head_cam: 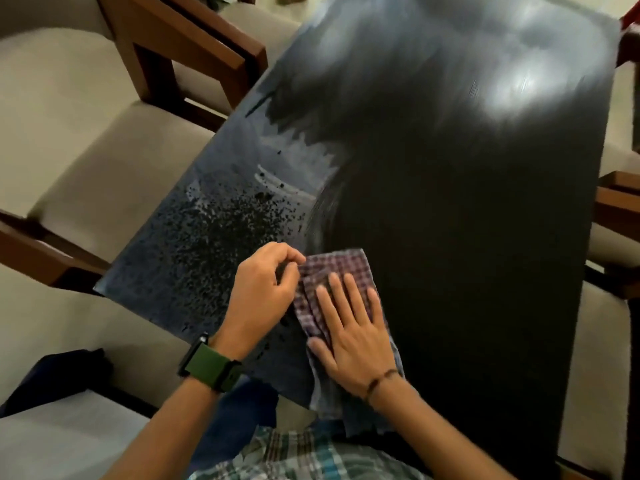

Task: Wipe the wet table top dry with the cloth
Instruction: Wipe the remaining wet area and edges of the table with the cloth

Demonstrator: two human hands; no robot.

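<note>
While the right hand [349, 336] presses flat on the cloth [341, 271], the left hand [265, 289] pinches its edge.

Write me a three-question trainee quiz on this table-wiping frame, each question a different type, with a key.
1. True or false: the right hand lies flat on the checked cloth.
2. Which wrist wears the green-strapped watch? A) left B) right C) neither
3. Fill in: water droplets remain on the ___ part of the table top, as seen from the person.

Key:
1. True; its fingers are straight, pressing the cloth.
2. A; the left hand holds the cloth's edge with curled fingers.
3. Left; they lie beyond the left hand.
</note>
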